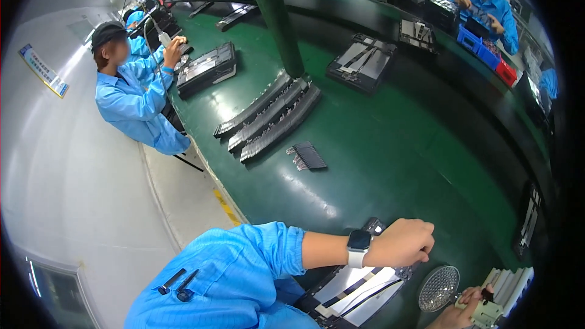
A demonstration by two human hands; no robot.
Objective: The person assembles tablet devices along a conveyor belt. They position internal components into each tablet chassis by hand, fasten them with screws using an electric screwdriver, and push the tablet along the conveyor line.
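My left hand [402, 242], with a watch on its wrist, reaches across the far end of a flat device panel [372, 297]. Its fingers curl down at the panel's far right corner, and whatever they pinch is hidden. White sheets and dark strips and cables show on the panel, partly covered by my forearm. At the lower right edge, my right hand [463, 312] has its fingers closed against a pale fixture [487, 314] with a small dark part. What they grip is unclear. Between the hands stands a round shiny dish [439, 288] with a speckled inside.
Beyond my hands, a small bundle of black strips [308, 156] and three long rows of them [268, 116] lie on the green table [390, 164]. Device panels [362, 61] rest farther back. A green post [274, 18] rises there. Co-workers sit at the left and far side.
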